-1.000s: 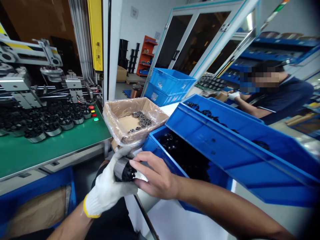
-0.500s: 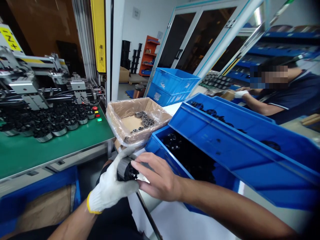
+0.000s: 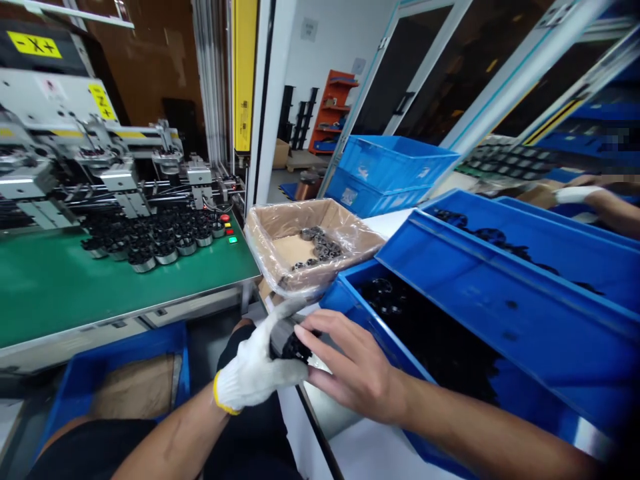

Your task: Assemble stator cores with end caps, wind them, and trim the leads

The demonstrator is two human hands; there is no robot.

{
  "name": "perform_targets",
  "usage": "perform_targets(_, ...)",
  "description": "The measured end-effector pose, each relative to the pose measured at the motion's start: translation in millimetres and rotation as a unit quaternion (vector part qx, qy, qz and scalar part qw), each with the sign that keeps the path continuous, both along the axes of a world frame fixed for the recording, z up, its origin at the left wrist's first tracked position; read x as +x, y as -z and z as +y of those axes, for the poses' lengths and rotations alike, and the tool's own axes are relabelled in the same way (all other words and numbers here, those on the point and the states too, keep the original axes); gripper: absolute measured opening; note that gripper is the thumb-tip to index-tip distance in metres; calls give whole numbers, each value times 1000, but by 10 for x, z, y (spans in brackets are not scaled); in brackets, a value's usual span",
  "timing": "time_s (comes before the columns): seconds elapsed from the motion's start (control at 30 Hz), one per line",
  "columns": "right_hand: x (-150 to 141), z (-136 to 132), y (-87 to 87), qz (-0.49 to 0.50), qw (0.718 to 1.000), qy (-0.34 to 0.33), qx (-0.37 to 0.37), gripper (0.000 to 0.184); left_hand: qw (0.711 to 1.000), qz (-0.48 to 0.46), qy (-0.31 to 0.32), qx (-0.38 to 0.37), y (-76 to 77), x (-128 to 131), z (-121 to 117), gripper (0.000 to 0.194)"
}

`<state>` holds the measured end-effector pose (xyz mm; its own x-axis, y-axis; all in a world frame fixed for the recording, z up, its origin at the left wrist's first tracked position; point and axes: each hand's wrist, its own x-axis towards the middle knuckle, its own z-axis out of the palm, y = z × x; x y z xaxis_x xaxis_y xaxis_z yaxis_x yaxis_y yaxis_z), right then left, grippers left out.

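Observation:
My left hand point(image 3: 263, 363), in a white knitted glove with a yellow cuff, is wrapped round a motor stator point(image 3: 283, 339). The stator has a grey ringed metal body and a black plastic end with small prongs. My bare right hand point(image 3: 350, 367) grips that black end between thumb and fingers, which partly hide it. Just beyond my hands stands a carton point(image 3: 270, 260) lined with clear plastic, with several stators point(image 3: 325, 247) inside. Right of my hands, a blue bin point(image 3: 385, 340) contains dark plastic parts.
On the left, a green machine table point(image 3: 60, 287) bears rows of stators point(image 3: 167, 250) below the machine's clamps. A tilted blue bin point(image 3: 500, 287) with black parts rests over the lower one. Stacked blue crates point(image 3: 395, 167) stand behind. A co-worker's gloved hand point(image 3: 577, 195) shows at far right.
The view has turned left, so the scene sits further right and more of the machine shows. Both hands stay on the stator, with little change in grip.

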<state>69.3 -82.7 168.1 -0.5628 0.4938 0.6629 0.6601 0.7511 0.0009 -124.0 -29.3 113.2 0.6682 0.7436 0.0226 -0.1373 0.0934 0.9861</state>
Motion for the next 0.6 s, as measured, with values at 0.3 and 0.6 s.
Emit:
perform_targets(0.3, 59, -22, -30, 96, 991, 65, -65, 58, 985, 2, -103, 140, -64, -36, -86, 83)
perform_targets(0.6, 115, 72, -39, 116, 980, 81, -138, 42, 996, -66, 0, 58, 168, 138, -120, 69)
